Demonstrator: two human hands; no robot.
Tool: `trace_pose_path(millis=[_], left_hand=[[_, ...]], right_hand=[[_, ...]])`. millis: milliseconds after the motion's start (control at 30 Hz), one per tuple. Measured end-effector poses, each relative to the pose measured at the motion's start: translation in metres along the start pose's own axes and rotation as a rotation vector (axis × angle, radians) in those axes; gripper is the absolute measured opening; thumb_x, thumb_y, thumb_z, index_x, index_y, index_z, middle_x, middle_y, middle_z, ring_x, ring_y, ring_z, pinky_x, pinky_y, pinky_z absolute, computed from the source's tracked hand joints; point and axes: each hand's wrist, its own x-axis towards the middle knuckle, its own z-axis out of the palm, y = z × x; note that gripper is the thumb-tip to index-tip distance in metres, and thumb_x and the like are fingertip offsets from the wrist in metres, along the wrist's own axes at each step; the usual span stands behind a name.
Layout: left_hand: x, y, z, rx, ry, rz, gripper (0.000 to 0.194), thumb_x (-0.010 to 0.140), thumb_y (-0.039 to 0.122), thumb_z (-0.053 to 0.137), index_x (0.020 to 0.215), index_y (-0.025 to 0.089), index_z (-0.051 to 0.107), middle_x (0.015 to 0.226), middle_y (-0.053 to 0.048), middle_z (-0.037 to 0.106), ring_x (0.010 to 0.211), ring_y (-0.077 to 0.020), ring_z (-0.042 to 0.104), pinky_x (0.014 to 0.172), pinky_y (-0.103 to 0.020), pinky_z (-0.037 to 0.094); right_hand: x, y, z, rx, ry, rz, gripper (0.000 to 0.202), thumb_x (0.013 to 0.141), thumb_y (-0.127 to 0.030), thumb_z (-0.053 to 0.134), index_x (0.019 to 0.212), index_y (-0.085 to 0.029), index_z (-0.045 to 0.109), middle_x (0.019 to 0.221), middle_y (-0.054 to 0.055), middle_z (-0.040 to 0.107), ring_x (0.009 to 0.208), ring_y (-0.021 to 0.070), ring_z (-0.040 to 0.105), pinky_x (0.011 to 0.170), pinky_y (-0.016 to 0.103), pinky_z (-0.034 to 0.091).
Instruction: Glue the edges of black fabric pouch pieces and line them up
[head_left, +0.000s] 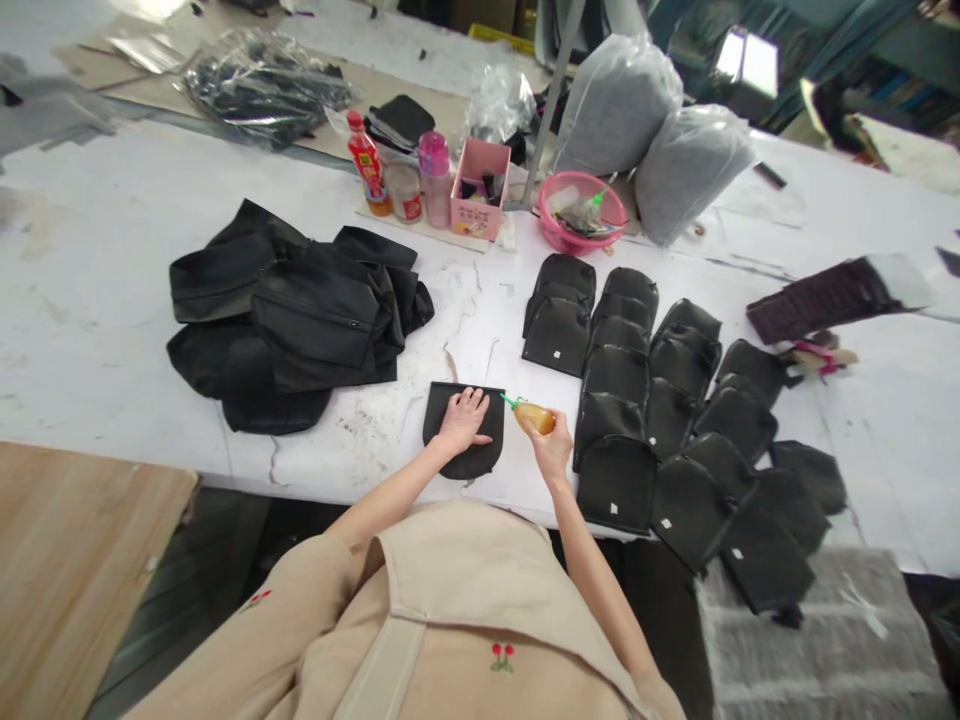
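Note:
A black rounded piece (474, 462) lies flat at the near edge of the white table, its straight side facing away from me. My left hand (464, 420) rests on top of it with the fingers spread. In my right hand (553, 445) is a squeeze bottle of amber liquid (533, 416), its green nozzle pointing left at the piece's top right corner. Overlapping rows of similar black pieces (615, 482) are to the right of my right hand. A heap of black fabric parts (315, 320) lies to the left.
Across the table stand a red-capped bottle (366, 165), a jar (405, 193), a pink bottle (435, 180), a pink box (480, 190) and a pink basin (582, 212). Behind the basin are stuffed plastic bags (622, 105) and a metal pole (553, 100). A wooden board (82, 560) is at the near left.

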Motion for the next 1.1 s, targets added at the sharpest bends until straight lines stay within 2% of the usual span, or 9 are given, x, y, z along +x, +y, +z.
trace_pose_path(millis=[233,400,800,1100], left_hand=[[-0.001,0.001,-0.003,0.007,-0.02,0.002,0.086,0.073,0.058,0.076,0.144,0.02,0.047,0.149,-0.017,0.045,0.138,-0.0352,0.037,0.11,-0.046,0.032],[-0.001,0.001,-0.003,0.0,-0.025,0.006,0.088,0.073,0.057,0.076,0.145,0.018,0.046,0.15,-0.018,0.045,0.138,-0.0355,0.037,0.109,-0.045,0.032],[0.001,0.0,-0.003,-0.007,-0.03,0.011,0.088,0.072,0.057,0.077,0.143,0.017,0.047,0.15,-0.019,0.044,0.138,-0.0361,0.037,0.108,-0.046,0.032],[0.0,0.001,-0.006,-0.016,-0.026,0.012,0.087,0.072,0.055,0.077,0.144,0.016,0.046,0.149,-0.019,0.045,0.137,-0.0359,0.038,0.108,-0.045,0.032]], right_hand=[[0.001,0.003,0.002,-0.149,-0.013,-0.216,0.062,0.082,-0.071,0.054,0.111,-0.017,0.06,0.105,0.013,0.069,0.092,0.0266,0.065,0.08,0.037,0.049],[-0.003,0.001,-0.005,-0.252,-0.053,-0.328,0.056,0.088,-0.065,0.052,0.112,-0.015,0.062,0.101,0.013,0.069,0.089,0.0247,0.065,0.075,0.033,0.049],[0.008,-0.004,0.002,-0.304,-0.034,-0.377,0.046,0.091,-0.056,0.054,0.113,-0.016,0.061,0.099,0.011,0.068,0.086,0.0231,0.066,0.07,0.03,0.048],[0.005,-0.006,-0.006,-0.334,-0.067,-0.418,0.045,0.091,-0.056,0.055,0.111,-0.017,0.061,0.098,0.011,0.069,0.084,0.0235,0.066,0.069,0.03,0.047]])
